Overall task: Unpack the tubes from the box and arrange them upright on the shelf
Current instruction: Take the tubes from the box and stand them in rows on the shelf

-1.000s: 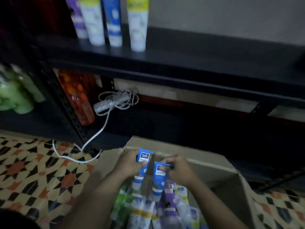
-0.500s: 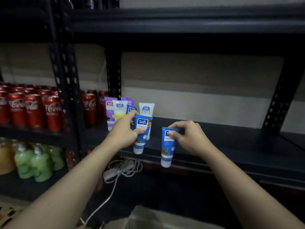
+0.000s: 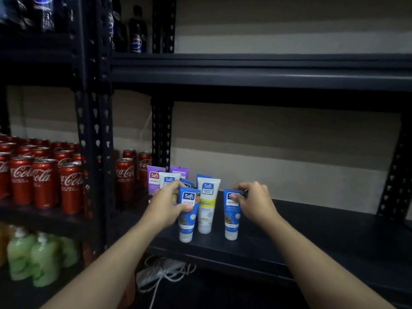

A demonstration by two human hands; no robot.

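Observation:
Two blue Safi tubes stand cap-down on the black shelf [image 3: 323, 233]. My left hand [image 3: 167, 204] grips the left blue tube [image 3: 188, 219] near its top. My right hand [image 3: 254, 201] pinches the top of the right blue tube [image 3: 231, 221]. Between them stands a white tube with a yellow band [image 3: 207, 208]. Behind my left hand several more tubes stand upright, among them a purple one [image 3: 153, 179] and a white one [image 3: 169, 179]. The box is out of view.
Red cola cans [image 3: 44, 181] fill the shelf to the left, past a black upright post [image 3: 93, 152]. Green bottles [image 3: 38, 257] sit lower left. A white power strip with cable [image 3: 160, 273] lies below the shelf. Dark soda bottles [image 3: 137, 30] stand on the upper shelf.
Both hands lifted the two blue tubes out of the box up to the shelf, and the tubes now stand on its surface beside the white tube. The view rose from the box to the shelf.

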